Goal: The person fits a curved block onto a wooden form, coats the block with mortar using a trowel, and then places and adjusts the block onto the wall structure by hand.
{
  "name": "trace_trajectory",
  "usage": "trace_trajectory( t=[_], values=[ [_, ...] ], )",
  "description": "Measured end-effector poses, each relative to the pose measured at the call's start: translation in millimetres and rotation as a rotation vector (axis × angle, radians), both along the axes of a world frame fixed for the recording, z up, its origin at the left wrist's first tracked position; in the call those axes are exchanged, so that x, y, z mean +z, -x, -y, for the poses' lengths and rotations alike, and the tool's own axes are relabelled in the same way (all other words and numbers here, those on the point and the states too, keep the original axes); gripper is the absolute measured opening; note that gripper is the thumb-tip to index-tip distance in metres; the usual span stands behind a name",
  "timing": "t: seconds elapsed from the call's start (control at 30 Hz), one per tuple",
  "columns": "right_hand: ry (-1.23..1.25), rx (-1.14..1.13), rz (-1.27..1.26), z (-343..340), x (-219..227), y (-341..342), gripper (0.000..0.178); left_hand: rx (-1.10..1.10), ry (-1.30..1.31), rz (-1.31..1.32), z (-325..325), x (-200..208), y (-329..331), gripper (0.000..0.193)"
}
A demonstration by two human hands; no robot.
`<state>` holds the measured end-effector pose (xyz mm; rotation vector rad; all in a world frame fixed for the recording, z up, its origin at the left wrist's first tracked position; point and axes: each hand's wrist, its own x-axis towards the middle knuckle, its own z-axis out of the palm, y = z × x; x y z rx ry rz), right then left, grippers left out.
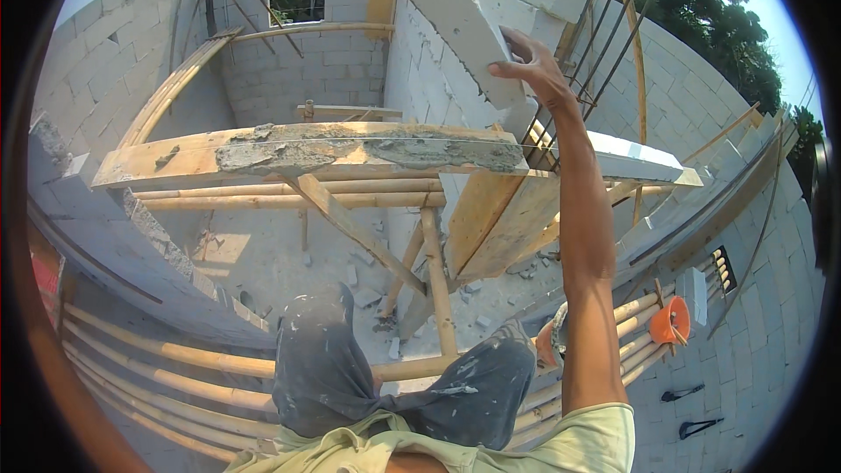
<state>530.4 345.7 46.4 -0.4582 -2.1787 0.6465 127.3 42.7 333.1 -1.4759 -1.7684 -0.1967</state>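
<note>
My right hand (536,70) reaches up and ahead, its thumb and fingers gripping the near end of a long, pale grey lightweight concrete block (451,13). The block runs up out of the picture at the top. Below it a wooden formwork board (166,156) spans crosswise, its face smeared with a strip of wet-looking grey mortar (359,151). A thin string runs along the board. My left forearm (83,403) shows at the left rim, but the left hand lies outside the picture.
Vertical steel bars (624,31) stand right beside my right forearm. Bamboo poles (175,350) lie under and around my legs, with open drops between them. An orange bucket (670,321) sits on poles at the right. Bamboo props (435,276) and rubble stand below.
</note>
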Motion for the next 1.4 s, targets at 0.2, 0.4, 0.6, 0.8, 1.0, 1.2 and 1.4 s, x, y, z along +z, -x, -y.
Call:
trace_trajectory(
  t=[0.2,0.4,0.6,0.8,1.0,1.2,1.4],
  values=[
    [0.138,0.209,-0.189,13.3,3.0,-11.8,0.096,-0.109,-0.049,0.045,-8.6,13.5,-42.9,0.073],
    [0.150,0.261,-0.113,46.0,8.2,-35.1,0.097,-0.105,-0.059,0.051,24.5,15.6,-73.2,0.072],
    [0.098,0.096,0.031,53.7,9.3,-89.4,0.103,-0.138,-0.042,0.097,9.0,-2.8,-87.1,0.071],
    [0.086,0.132,0.139,63.3,18.1,-80.8,0.101,-0.116,-0.065,0.128,37.1,-18.2,-85.1,0.070],
    [0.060,0.106,0.166,96.2,-3.2,-88.9,0.101,-0.145,-0.112,0.183,30.6,-32.3,-88.5,0.069],
    [-0.025,-0.070,-0.110,192.4,-81.6,-72.5,0.085,-0.211,-0.218,0.215,32.5,-26.7,-118.5,0.068],
    [-0.294,-0.380,-0.475,216.9,-77.9,-25.3,0.078,-0.268,-0.286,0.525,78.9,-81.3,-246.4,0.067]
  ],
)
